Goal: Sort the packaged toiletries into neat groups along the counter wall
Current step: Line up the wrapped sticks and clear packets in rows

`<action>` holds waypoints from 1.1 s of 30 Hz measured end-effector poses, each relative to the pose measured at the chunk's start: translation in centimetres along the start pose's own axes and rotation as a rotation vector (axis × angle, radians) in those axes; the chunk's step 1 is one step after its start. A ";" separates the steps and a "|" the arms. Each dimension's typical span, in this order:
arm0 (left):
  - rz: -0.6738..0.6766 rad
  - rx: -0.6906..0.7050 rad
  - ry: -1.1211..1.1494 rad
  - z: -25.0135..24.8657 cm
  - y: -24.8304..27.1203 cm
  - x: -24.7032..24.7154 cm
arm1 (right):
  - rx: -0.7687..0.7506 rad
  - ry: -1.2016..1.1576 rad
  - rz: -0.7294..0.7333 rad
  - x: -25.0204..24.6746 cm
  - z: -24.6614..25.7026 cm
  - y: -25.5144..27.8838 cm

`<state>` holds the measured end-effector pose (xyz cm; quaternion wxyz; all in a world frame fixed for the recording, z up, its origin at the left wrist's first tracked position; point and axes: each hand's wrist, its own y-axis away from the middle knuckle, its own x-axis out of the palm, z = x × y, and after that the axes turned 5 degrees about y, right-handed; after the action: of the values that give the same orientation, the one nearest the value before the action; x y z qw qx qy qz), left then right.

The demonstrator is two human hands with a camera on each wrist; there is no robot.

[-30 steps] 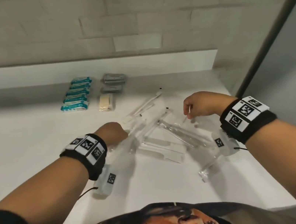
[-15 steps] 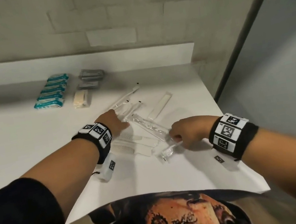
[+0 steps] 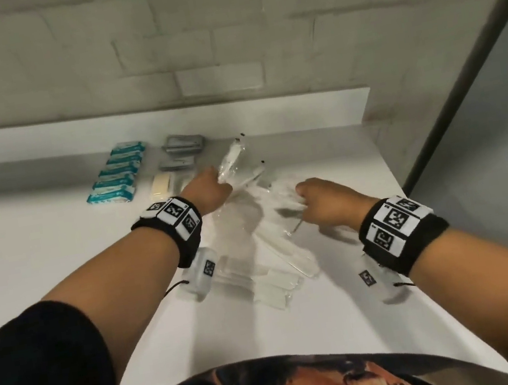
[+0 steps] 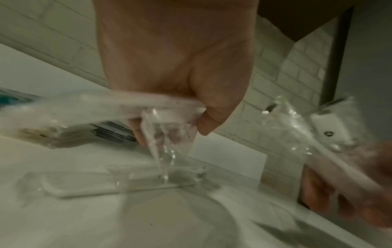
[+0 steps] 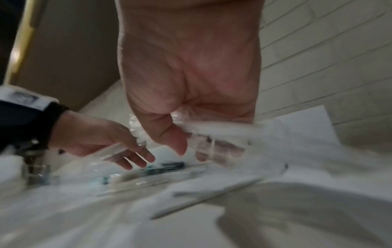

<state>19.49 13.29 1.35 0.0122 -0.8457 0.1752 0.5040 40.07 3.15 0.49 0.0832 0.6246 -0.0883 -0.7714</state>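
On the counter [image 3: 56, 257], both hands' grip on clear packets [image 3: 231, 162].

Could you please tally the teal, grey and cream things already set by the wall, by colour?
Teal packets: 5
Grey piles: 2 (packets per pile unclear)
Cream packet: 1
Total: 8

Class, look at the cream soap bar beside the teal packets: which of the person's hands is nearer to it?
Left. The left hand grips clear-wrapped packets just right of the soap bar; the right hand is farther right, over the clear packet pile.
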 end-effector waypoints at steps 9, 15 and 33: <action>0.172 0.115 -0.237 2.6 -2.8 4.1 | -0.202 0.387 0.130 1.7 -1.2 -1.0; 0.400 0.055 -0.112 3.7 3.0 3.3 | -0.289 0.096 0.534 -0.5 1.9 -0.8; 0.078 -0.155 0.292 4.2 -7.3 1.7 | 0.050 -0.073 -0.140 -2.1 0.9 -11.4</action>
<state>18.94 20.53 -3.25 -0.0980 -0.9010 0.1683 0.3877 39.42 14.74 -0.08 0.0101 0.6028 -0.0666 -0.7951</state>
